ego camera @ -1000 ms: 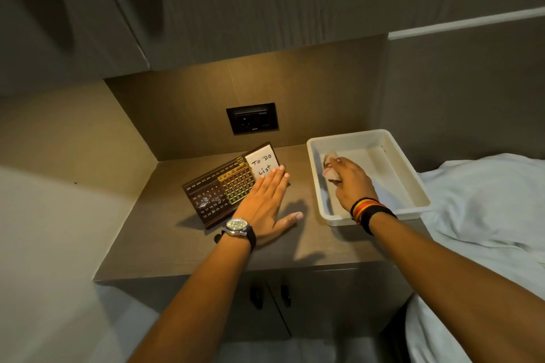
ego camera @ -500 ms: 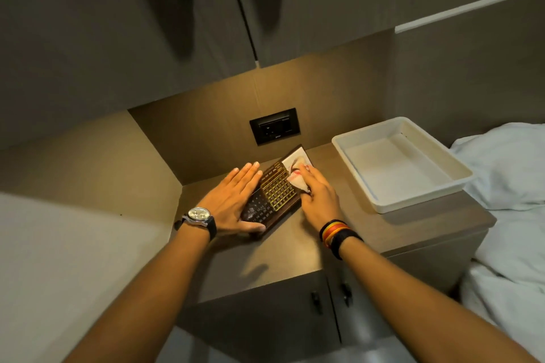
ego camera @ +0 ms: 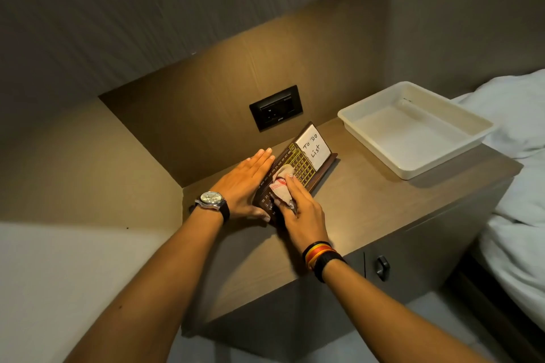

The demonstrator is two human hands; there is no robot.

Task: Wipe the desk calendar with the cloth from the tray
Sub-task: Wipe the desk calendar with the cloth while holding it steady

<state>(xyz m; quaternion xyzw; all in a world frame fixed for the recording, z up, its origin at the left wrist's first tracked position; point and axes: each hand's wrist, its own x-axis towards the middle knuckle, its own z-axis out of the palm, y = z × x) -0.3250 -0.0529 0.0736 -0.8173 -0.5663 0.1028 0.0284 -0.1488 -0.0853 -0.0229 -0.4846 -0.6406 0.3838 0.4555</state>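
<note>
The right hand [ego camera: 300, 209] presses a bunched cloth [ego camera: 281, 186] against the calendar [ego camera: 298, 165], fingers closed on it. Just beside it, the left hand [ego camera: 243, 183] lies flat, fingers together, bracing the calendar's far end. Well off past the right hand, the tray [ego camera: 380, 153] holds nothing.

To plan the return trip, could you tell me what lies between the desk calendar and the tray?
Only bare countertop between desk calendar and tray, per the head view.
</note>
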